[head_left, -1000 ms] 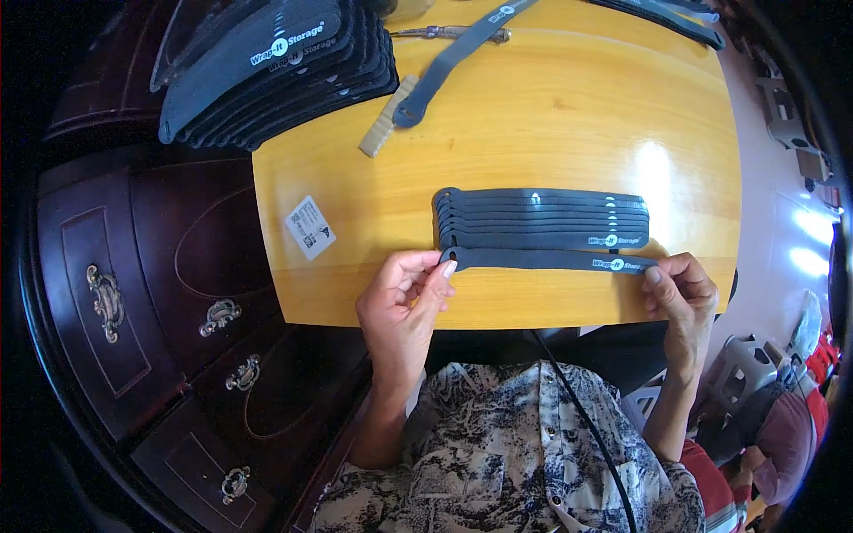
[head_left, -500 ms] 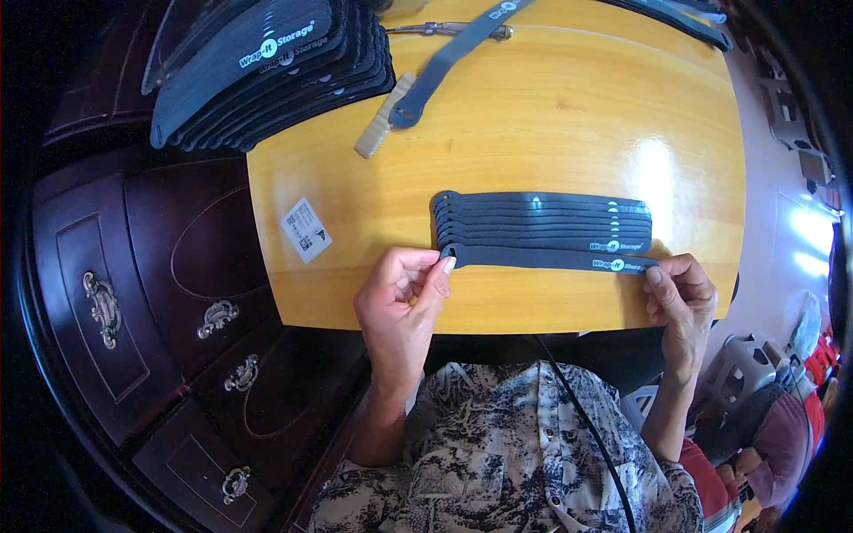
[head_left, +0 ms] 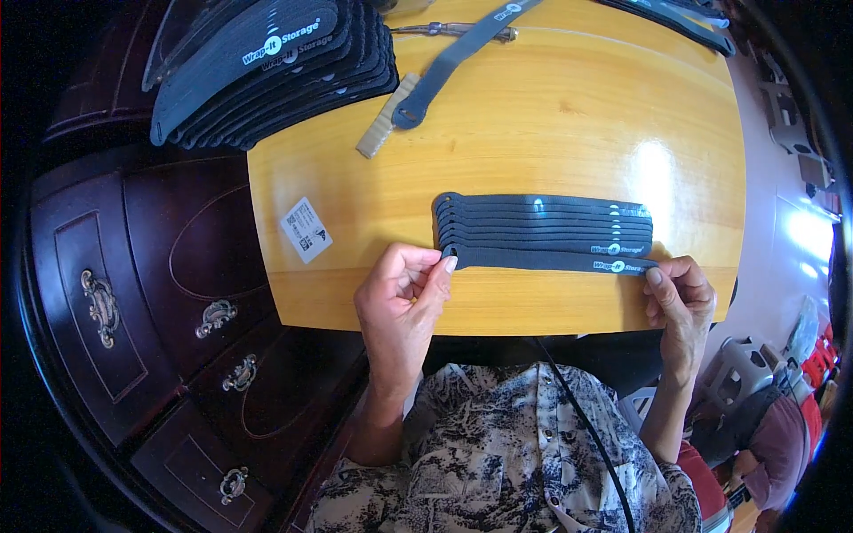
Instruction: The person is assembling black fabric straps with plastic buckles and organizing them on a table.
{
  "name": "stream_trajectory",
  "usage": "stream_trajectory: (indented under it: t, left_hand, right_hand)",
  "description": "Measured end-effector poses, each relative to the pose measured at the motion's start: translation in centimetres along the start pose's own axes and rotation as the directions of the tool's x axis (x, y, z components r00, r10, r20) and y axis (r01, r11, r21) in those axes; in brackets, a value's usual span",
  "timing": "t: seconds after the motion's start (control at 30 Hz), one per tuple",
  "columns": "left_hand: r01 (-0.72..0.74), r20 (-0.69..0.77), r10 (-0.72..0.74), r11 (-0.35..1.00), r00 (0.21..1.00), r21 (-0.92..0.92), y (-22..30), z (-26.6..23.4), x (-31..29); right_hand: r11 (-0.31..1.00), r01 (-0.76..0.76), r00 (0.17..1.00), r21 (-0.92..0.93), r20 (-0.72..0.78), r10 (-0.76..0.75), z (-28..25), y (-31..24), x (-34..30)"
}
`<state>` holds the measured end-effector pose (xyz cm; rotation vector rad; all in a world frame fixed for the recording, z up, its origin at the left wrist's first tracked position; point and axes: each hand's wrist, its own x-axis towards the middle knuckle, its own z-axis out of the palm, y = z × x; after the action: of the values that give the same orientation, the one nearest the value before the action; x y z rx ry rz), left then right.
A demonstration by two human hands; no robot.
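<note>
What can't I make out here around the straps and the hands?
Head view only:
- Row of dark straps: exact count, overlapped.
- Left hand fingertips: curled under, grip unclear.
- Big strap pile: cut by the top edge.
- Paper label: too small.
- Right hand: palm hidden.

A small white rectangular label [head_left: 306,230] with dark print is seen lying flat on the yellow tabletop [head_left: 551,133], up and to the left of the left hand [head_left: 402,298], apart from it, slightly tilted. Small white printed marks are borne by the dark straps [head_left: 542,233] near the right hand [head_left: 680,298].
</note>
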<state>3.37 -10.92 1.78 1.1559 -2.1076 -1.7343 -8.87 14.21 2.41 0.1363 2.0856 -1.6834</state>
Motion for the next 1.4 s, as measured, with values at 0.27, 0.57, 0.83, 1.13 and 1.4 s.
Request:
stream_trajectory:
  t: [0.27,0.57,0.83,1.13,1.4]
  left_hand:
    - [0.064,0.011,-0.064,0.998,0.998,-0.013,0.5,0.2,0.2]
    - [0.091,0.01,-0.091,0.995,0.996,-0.041,0.9,0.6,0.4]
    - [0.065,0.009,-0.065,0.997,0.998,0.044,1.3,0.6,0.5]
    - [0.031,0.036,-0.033,0.998,0.999,0.057,1.0,0.6,0.5]
    - [0.019,0.043,-0.021,0.998,0.999,0.052,1.0,0.4,0.6]
  right_hand:
    - [0.998,-0.035,0.999,-0.054,-0.024,0.034,0.1,-0.3,0.1]
    - [0.994,-0.097,0.994,-0.052,-0.063,0.094,0.6,-1.1,0.1]
    - [0.994,-0.089,0.994,-0.063,-0.063,0.085,0.8,-1.0,0.2]
    - [0.992,-0.04,0.996,-0.118,-0.081,0.031,0.8,-0.5,0.3]
    - [0.986,-0.027,0.997,-0.163,-0.076,0.014,1.3,-0.9,0.6]
